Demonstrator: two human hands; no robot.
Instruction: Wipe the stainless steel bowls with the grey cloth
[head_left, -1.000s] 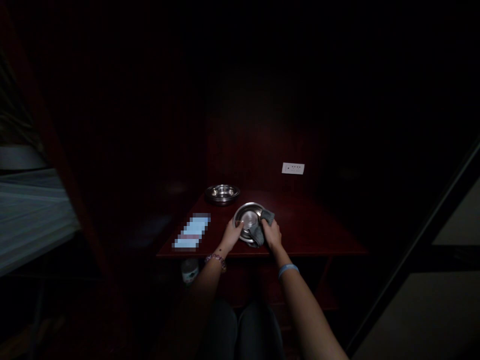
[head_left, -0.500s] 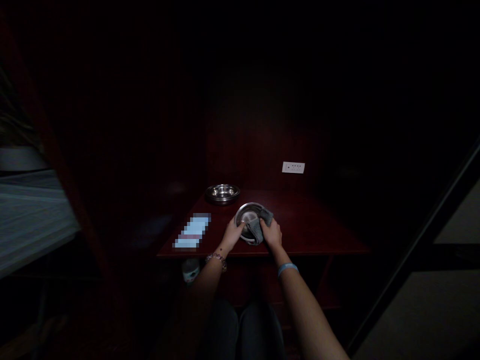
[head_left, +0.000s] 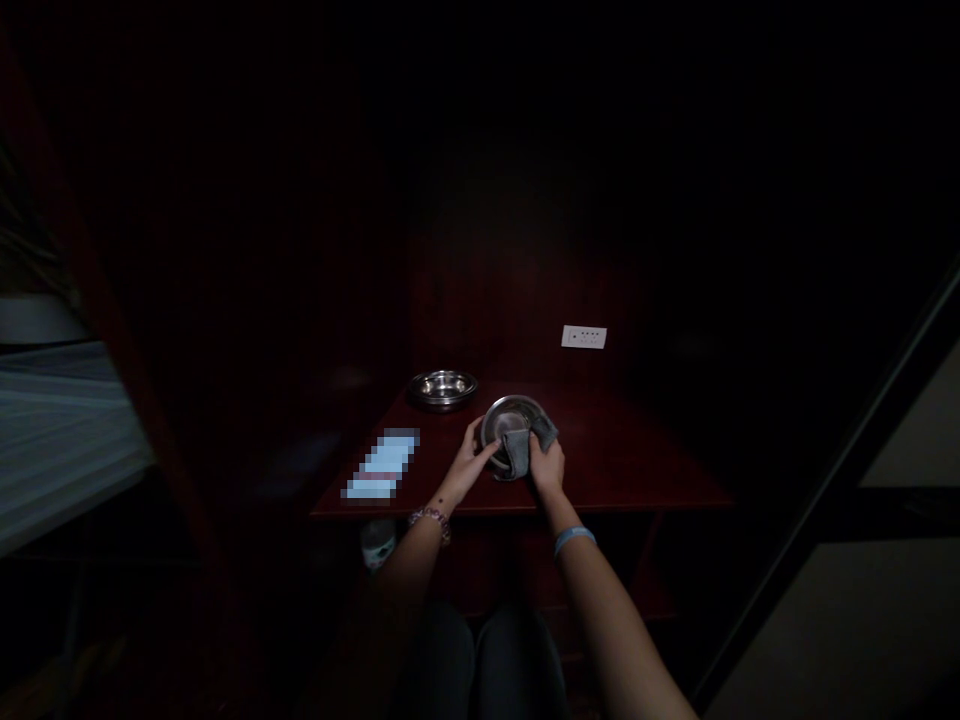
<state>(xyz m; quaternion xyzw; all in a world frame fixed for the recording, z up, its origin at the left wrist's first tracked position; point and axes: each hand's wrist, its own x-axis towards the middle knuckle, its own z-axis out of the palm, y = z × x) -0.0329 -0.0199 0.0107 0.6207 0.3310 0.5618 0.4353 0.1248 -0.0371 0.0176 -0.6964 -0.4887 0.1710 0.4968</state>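
Note:
A small steel bowl (head_left: 507, 418) is tilted up over the dark red table (head_left: 622, 460), its inside facing me. My left hand (head_left: 471, 464) grips the bowl's left rim, fingers curled around it. My right hand (head_left: 547, 464) is closed on a grey cloth (head_left: 519, 450) and presses it against the bowl's lower right side. The cloth drapes over the rim and hides part of the bowl. A beaded bracelet is on my left wrist, a light blue band on my right.
A second steel bowl (head_left: 443, 387) sits at the table's back left. A blurred light blue flat object (head_left: 381, 466) lies at the left front. A white wall plate (head_left: 583, 337) is behind the table. A bottle (head_left: 377, 543) stands below the table edge. The surroundings are very dark.
The bowl has shifted slightly right and away and tilted up more steeply. The cloth has moved from the bowl's right side toward its lower middle.

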